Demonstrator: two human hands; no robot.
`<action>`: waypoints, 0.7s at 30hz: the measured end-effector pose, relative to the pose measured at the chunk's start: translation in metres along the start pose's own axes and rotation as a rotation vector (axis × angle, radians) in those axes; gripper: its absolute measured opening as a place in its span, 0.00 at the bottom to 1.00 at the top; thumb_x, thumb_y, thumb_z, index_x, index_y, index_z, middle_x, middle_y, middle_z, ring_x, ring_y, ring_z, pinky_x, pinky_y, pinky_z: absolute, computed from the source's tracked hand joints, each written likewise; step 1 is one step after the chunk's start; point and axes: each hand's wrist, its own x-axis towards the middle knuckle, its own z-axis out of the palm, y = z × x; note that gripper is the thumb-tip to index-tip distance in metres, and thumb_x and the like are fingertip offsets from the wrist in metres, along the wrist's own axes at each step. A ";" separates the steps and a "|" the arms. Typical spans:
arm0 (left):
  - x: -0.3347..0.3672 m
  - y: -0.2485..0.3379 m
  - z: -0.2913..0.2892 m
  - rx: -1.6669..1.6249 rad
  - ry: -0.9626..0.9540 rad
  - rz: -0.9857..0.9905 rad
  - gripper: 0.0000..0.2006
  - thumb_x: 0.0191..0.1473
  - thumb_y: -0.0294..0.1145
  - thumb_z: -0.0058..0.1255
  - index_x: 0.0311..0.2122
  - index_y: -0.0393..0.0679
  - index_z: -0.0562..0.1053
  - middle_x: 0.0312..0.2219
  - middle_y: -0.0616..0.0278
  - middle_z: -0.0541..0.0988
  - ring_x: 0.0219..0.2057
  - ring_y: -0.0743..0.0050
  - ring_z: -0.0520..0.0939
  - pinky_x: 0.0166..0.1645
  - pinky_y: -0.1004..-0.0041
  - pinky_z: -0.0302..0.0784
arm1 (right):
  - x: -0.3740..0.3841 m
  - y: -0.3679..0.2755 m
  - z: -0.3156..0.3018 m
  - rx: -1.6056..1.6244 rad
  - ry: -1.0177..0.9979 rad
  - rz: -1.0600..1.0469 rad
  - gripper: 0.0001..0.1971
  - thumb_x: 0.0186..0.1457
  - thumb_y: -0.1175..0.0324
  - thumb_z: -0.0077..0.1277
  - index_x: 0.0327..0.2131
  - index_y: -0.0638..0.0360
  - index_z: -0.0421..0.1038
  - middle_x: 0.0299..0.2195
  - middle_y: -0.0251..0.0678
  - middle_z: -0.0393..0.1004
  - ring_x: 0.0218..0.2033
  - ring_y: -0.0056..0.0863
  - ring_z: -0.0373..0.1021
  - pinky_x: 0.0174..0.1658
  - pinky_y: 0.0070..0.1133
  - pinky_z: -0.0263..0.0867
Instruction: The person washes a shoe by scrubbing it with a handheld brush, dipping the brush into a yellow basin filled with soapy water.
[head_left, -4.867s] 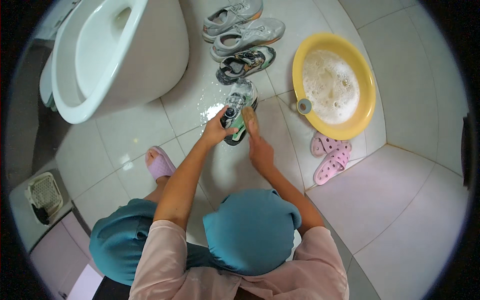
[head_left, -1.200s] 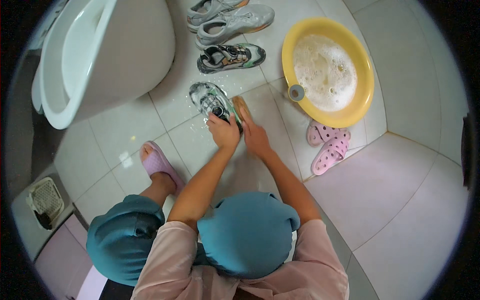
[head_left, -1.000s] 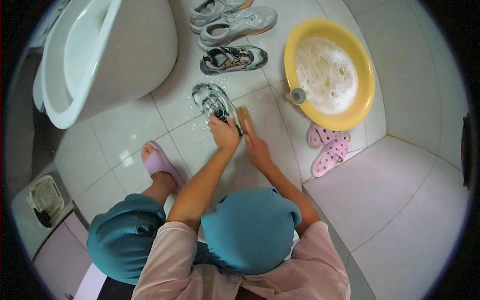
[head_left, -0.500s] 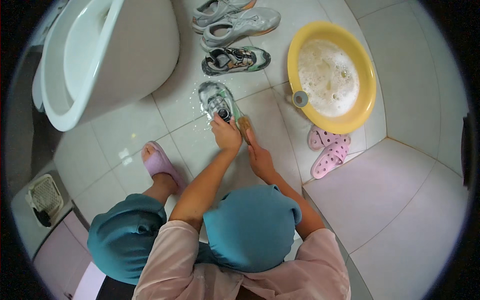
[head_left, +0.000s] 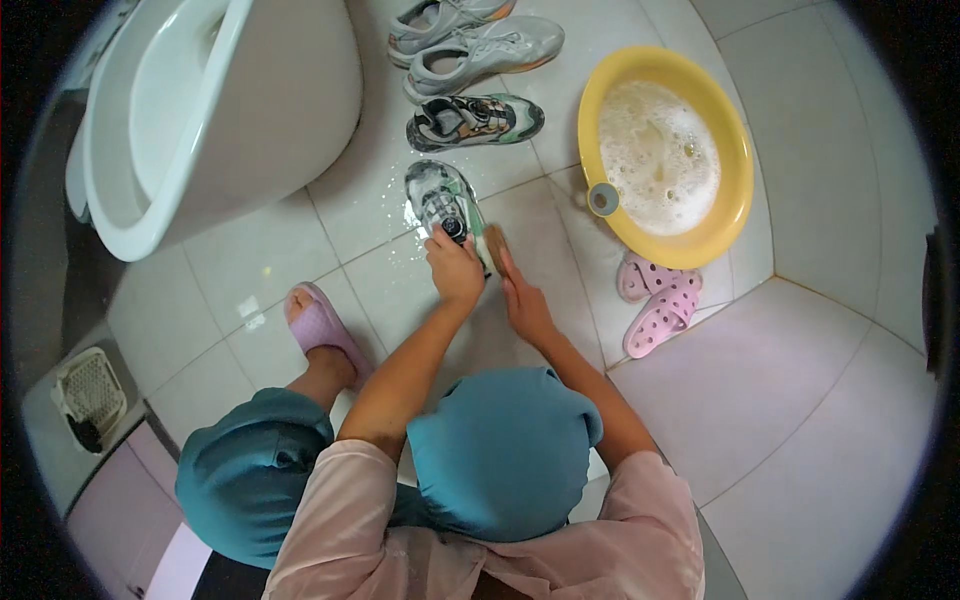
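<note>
A wet grey, black and green sneaker [head_left: 440, 195] rests on the tiled floor in front of me, toe pointing away. My left hand [head_left: 455, 266] grips it near the ankle opening, by the round black dial. In my right hand [head_left: 527, 308] is a brown-backed scrubbing brush [head_left: 496, 248], its bristles against the sneaker's right side. Its matching sneaker [head_left: 476, 121] lies sideways just beyond. Part of the held shoe's heel is hidden behind my left hand.
A yellow basin [head_left: 740, 160] of foamy water stands at the right, with pink spotted slippers [head_left: 663, 312] below it. Pale grey shoes [head_left: 490, 55] lie at the far side. A white tub [head_left: 290, 110] fills the upper left; a soap dish [head_left: 90, 390] is at the left.
My right hand and the brush have shifted slightly right along the sneaker's side. The sneaker has tilted a little in my left hand's grip.
</note>
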 end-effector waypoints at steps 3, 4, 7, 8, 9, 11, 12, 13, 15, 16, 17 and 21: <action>0.003 -0.001 0.005 -0.010 0.023 0.047 0.30 0.54 0.36 0.49 0.56 0.32 0.52 0.42 0.38 0.64 0.42 0.39 0.70 0.44 0.52 0.68 | 0.071 -0.025 -0.009 -0.152 -0.108 0.060 0.27 0.61 0.64 0.36 0.63 0.36 0.46 0.40 0.53 0.72 0.35 0.55 0.70 0.39 0.39 0.65; 0.003 -0.002 0.006 -0.020 0.034 0.042 0.31 0.54 0.36 0.49 0.56 0.32 0.52 0.42 0.38 0.64 0.42 0.39 0.70 0.43 0.52 0.68 | 0.086 -0.034 -0.009 -0.150 -0.108 0.020 0.27 0.61 0.64 0.35 0.63 0.38 0.46 0.41 0.52 0.72 0.36 0.54 0.70 0.41 0.36 0.65; 0.005 -0.006 0.006 -0.040 0.044 0.028 0.31 0.54 0.36 0.49 0.56 0.32 0.52 0.43 0.38 0.64 0.42 0.38 0.70 0.43 0.52 0.69 | 0.082 -0.039 -0.003 -0.059 -0.049 0.052 0.26 0.61 0.64 0.35 0.63 0.39 0.47 0.43 0.54 0.71 0.38 0.54 0.69 0.42 0.35 0.64; 0.006 -0.008 0.006 -0.048 0.046 0.010 0.31 0.54 0.36 0.49 0.56 0.32 0.52 0.43 0.38 0.64 0.42 0.38 0.70 0.43 0.52 0.69 | 0.068 -0.030 -0.001 -0.013 -0.049 0.050 0.26 0.61 0.64 0.35 0.63 0.39 0.47 0.45 0.54 0.69 0.38 0.54 0.69 0.42 0.35 0.64; 0.002 -0.006 0.005 -0.050 0.039 0.007 0.31 0.54 0.36 0.49 0.56 0.32 0.52 0.43 0.38 0.64 0.42 0.38 0.70 0.43 0.52 0.69 | 0.043 -0.014 0.000 0.027 -0.045 0.059 0.26 0.61 0.64 0.34 0.63 0.38 0.47 0.46 0.55 0.68 0.38 0.55 0.69 0.42 0.35 0.64; 0.003 0.001 0.001 -0.007 0.070 -0.051 0.29 0.54 0.36 0.49 0.55 0.31 0.53 0.42 0.36 0.65 0.41 0.36 0.71 0.44 0.52 0.67 | 0.001 0.000 0.007 0.022 -0.019 0.048 0.26 0.61 0.64 0.34 0.63 0.38 0.46 0.48 0.55 0.67 0.38 0.54 0.69 0.42 0.35 0.64; 0.002 0.000 0.000 -0.004 0.068 -0.054 0.29 0.54 0.36 0.49 0.55 0.31 0.53 0.42 0.36 0.65 0.41 0.36 0.71 0.44 0.52 0.67 | -0.011 -0.002 0.009 0.023 0.008 0.045 0.26 0.62 0.64 0.33 0.63 0.38 0.46 0.49 0.55 0.66 0.38 0.54 0.69 0.42 0.34 0.65; 0.002 -0.001 0.000 0.011 0.045 -0.047 0.30 0.54 0.36 0.49 0.56 0.31 0.53 0.42 0.37 0.65 0.42 0.37 0.70 0.44 0.53 0.68 | -0.010 -0.001 0.010 0.027 0.004 0.047 0.26 0.62 0.64 0.33 0.63 0.38 0.46 0.49 0.55 0.66 0.38 0.54 0.69 0.42 0.34 0.65; 0.004 0.002 0.003 0.021 0.024 -0.030 0.30 0.54 0.36 0.49 0.56 0.31 0.52 0.43 0.37 0.64 0.42 0.38 0.70 0.44 0.53 0.68 | 0.009 -0.010 0.004 0.007 0.040 0.050 0.26 0.62 0.63 0.33 0.64 0.38 0.45 0.48 0.54 0.67 0.38 0.54 0.70 0.41 0.35 0.65; 0.004 0.003 0.005 0.005 0.056 -0.043 0.30 0.54 0.36 0.49 0.56 0.32 0.53 0.43 0.37 0.65 0.42 0.37 0.71 0.44 0.52 0.68 | 0.028 -0.015 0.000 0.010 0.043 0.048 0.26 0.62 0.63 0.33 0.64 0.38 0.45 0.48 0.54 0.67 0.38 0.54 0.70 0.41 0.35 0.65; 0.002 0.006 0.010 -0.017 0.080 -0.054 0.29 0.54 0.37 0.48 0.55 0.32 0.53 0.43 0.37 0.65 0.41 0.36 0.71 0.45 0.52 0.67 | 0.051 -0.021 -0.009 -0.093 -0.048 0.126 0.26 0.62 0.63 0.33 0.64 0.38 0.45 0.49 0.54 0.67 0.38 0.54 0.70 0.41 0.34 0.65; 0.005 0.007 0.007 -0.048 0.072 -0.095 0.29 0.55 0.38 0.49 0.55 0.32 0.53 0.43 0.36 0.65 0.42 0.35 0.71 0.45 0.51 0.68 | 0.034 -0.021 0.007 -0.114 0.011 0.037 0.27 0.62 0.63 0.32 0.64 0.38 0.44 0.44 0.54 0.71 0.35 0.55 0.70 0.39 0.36 0.65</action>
